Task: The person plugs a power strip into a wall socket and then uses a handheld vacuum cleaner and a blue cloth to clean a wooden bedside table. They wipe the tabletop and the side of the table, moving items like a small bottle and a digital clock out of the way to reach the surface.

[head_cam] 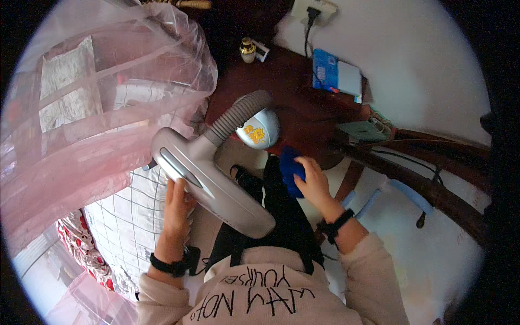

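Observation:
What looks like a desk lamp is tilted across the middle, in front of my body. Its grey curved plastic body has a shiny silver inset. From the body a ribbed gooseneck runs up to a pale rounded part with an orange cartoon picture. My left hand holds the grey body at its left edge, fingertips beside the inset; part of the grip is hidden. A crumpled dark blue cloth is in my right hand, to the right of the lamp and apart from it.
A dark red wooden table bears a gold-capped bottle and a blue-and-white box. A plugged cord hangs from the wall socket. Pink netting drapes over a bed with a checked cover at left. A dark wooden bar crosses the right.

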Demonstrator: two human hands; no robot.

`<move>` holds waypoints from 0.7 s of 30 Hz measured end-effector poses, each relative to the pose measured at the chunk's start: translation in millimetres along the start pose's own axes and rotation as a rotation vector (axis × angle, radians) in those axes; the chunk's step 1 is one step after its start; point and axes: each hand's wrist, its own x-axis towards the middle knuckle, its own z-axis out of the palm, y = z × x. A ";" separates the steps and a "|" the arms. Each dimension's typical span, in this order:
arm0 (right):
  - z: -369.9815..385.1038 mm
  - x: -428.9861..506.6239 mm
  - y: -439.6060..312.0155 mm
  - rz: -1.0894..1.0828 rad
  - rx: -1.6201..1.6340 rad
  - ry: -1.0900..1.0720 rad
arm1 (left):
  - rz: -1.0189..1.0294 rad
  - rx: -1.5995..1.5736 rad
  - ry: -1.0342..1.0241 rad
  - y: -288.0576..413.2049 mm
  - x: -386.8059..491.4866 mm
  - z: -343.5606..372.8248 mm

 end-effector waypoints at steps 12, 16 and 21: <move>135.7 183.9 -18.0 -0.088 -0.509 -0.153 | 0.182 0.013 0.013 -40.7 -12.3 15.3; 141.8 176.8 -11.1 -0.142 -0.583 -0.207 | 0.176 -0.018 0.015 -37.8 -11.0 15.8; 109.5 154.7 0.3 -0.219 -0.728 -0.304 | 0.222 0.030 0.035 -31.9 -8.2 17.5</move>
